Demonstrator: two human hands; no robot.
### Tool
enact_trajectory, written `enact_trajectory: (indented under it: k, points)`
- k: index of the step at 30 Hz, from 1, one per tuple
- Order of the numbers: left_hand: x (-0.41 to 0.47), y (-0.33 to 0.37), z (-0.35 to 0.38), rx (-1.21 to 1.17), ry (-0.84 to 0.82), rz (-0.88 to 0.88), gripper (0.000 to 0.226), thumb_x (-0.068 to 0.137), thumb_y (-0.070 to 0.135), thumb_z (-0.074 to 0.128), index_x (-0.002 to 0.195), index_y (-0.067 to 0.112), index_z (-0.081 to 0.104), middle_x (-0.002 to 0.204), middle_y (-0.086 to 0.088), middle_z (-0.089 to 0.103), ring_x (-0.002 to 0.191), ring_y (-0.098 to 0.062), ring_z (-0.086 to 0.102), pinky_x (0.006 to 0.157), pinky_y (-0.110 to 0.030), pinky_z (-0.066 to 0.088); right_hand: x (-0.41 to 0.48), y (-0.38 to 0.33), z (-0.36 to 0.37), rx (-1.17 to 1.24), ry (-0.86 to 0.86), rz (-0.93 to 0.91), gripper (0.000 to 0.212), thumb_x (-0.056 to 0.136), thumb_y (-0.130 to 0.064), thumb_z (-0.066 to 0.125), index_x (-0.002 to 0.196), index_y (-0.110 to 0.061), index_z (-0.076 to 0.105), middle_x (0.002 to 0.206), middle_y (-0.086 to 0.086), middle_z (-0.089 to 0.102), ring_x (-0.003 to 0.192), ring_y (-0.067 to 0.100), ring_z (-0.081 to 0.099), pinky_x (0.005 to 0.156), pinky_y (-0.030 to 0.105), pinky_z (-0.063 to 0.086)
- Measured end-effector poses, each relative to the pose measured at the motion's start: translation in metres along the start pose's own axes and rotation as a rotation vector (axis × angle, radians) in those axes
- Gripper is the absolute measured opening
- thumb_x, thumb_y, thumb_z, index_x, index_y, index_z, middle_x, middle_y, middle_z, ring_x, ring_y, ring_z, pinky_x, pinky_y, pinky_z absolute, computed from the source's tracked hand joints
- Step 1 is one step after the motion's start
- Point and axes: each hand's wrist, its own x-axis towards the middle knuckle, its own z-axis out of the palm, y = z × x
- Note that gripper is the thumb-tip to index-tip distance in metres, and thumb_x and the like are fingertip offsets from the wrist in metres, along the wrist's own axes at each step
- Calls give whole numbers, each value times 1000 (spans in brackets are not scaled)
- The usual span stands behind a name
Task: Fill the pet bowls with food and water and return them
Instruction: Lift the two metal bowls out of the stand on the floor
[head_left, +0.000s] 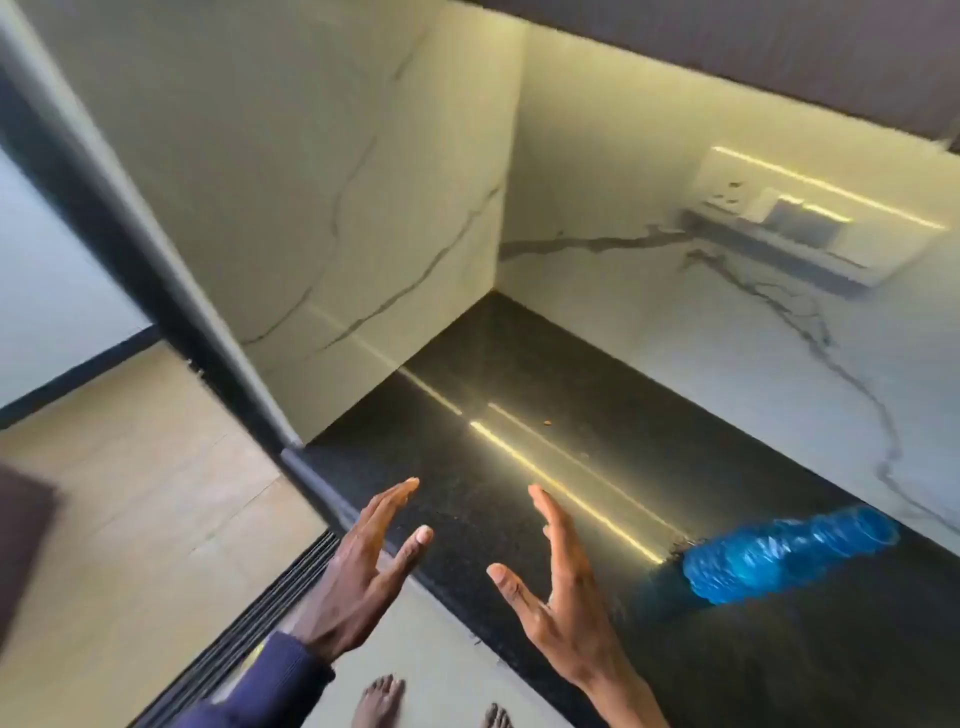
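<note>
Here, both your hands hang open over the near edge of the tabletop, holding nothing.

Your left hand (358, 566) and right hand (561, 587) sit at lower centre of the frame, fingers straight and spread wide, palms turned toward each other, apart, above the polished black speckled stone tabletop (519, 374). The crumpled translucent blue plastic bottle (789, 553) is on that tabletop at the lower right, well clear of your right hand; blur hides whether it lies or stands. A small orange crumb (546, 423) rests mid-frame. White veined marble walls (363, 182) fill the upper frame.
</note>
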Motion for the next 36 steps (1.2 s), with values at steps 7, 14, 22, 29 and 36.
enact_trajectory:
  k: [7, 14, 22, 29, 36]
  points:
    - [-67, -41, -28, -41, 302, -173, 55, 95, 71, 42, 146, 49, 41, 146, 25, 50, 133, 4, 50, 109, -38, 51, 33, -9, 56, 11, -364, -171, 90, 88, -67, 62, 160, -36, 18, 167, -19, 23, 152, -1, 25, 123, 28, 28]
    - [-144, -94, -70, -227, 585, -376, 55, 94, 70, 46, 144, 46, 45, 143, 25, 55, 126, 6, 57, 106, -32, 51, 39, -46, 142, -124, -640, -299, 93, 88, -61, 66, 161, -25, 22, 165, -7, 30, 150, 5, 29, 122, 21, 25]
    - [-202, -195, -91, -373, 648, -563, 61, 89, 72, 49, 141, 40, 54, 135, 22, 61, 119, 11, 59, 96, -19, 51, 30, -31, 258, -205, -782, -288, 93, 88, -67, 60, 161, -29, 18, 161, -12, 31, 145, -12, 23, 113, 0, 13]
    - [-168, -342, -80, -412, 628, -634, 59, 90, 68, 48, 137, 33, 59, 130, 25, 63, 116, 12, 60, 96, -16, 51, 60, 39, 394, -303, -891, -237, 97, 85, -73, 54, 162, -27, 16, 165, -9, 27, 151, 4, 26, 121, 18, 22]
    - [-113, -507, 22, -468, 605, -772, 48, 97, 59, 52, 138, 34, 56, 135, 16, 63, 120, 2, 61, 101, -30, 52, 100, 163, 540, -397, -977, -239, 87, 92, -50, 68, 160, -20, 24, 162, 0, 34, 150, 13, 32, 121, 23, 26]
